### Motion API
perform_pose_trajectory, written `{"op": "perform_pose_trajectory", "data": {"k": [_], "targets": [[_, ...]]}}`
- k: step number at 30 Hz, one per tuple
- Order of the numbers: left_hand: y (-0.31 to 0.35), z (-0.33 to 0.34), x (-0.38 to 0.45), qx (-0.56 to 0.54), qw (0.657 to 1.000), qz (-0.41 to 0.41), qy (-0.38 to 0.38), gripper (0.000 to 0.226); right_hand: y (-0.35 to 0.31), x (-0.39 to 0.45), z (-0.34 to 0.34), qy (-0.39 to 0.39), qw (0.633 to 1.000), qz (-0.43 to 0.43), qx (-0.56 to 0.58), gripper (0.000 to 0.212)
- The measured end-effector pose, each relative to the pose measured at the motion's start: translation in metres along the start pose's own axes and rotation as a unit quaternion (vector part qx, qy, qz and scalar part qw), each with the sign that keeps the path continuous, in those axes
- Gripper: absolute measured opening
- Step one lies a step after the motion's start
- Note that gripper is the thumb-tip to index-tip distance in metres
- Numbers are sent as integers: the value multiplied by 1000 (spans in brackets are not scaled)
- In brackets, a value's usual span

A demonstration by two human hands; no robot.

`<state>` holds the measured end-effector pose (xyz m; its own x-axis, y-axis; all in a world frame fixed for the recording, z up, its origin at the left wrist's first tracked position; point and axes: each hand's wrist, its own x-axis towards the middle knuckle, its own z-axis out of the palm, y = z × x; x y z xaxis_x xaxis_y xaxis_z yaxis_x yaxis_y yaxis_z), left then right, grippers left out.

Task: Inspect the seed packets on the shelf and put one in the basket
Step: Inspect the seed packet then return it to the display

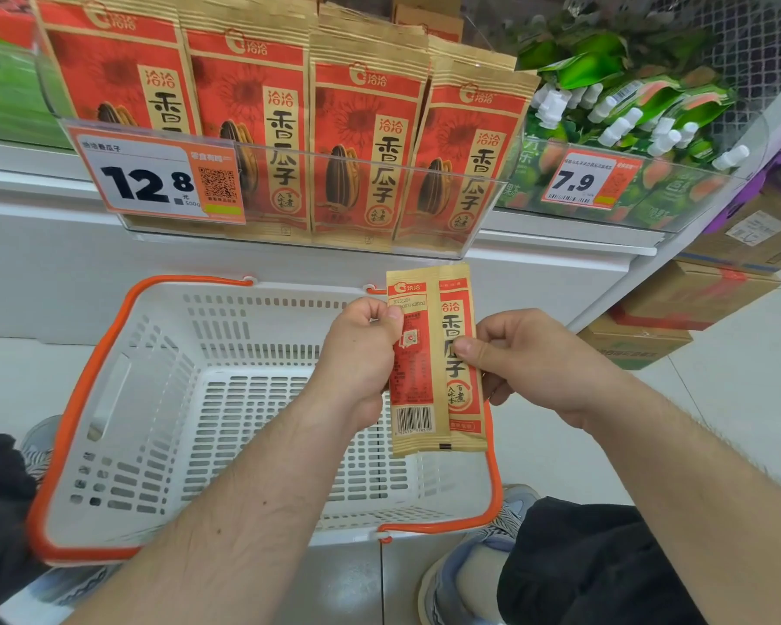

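From the head camera, your left hand (361,349) and right hand (521,358) pinch one seed packet (434,363) upright over the basket (109,399), toward its 2 o'clock corner. Four packet rows (366,142) stand on the shelf (560,254) at 12 o'clock, their lower edges blurred behind the clear rail.

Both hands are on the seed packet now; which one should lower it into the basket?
Probably left. The left hand pinches the seed packet directly over the basket; the right hand grips its outer edge, beyond the rim.
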<state>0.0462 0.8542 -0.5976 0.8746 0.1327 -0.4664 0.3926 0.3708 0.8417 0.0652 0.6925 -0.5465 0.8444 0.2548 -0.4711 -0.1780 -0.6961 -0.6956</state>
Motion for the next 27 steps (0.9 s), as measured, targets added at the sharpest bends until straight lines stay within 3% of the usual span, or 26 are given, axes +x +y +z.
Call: {"op": "perform_pose_trajectory", "data": {"k": [7, 19, 27], "targets": [[-1, -3, 4, -39, 999, -25, 14, 22, -1, -5, -1, -84, 996, 11, -18, 27], [-6, -8, 9, -81, 996, -41, 20, 18, -2, -7, -3, -128, 991, -19, -14, 30], [-15, -9, 15, -22, 999, -19, 46, 10, -6, -8, 5, -75, 994, -24, -78, 40]]}}
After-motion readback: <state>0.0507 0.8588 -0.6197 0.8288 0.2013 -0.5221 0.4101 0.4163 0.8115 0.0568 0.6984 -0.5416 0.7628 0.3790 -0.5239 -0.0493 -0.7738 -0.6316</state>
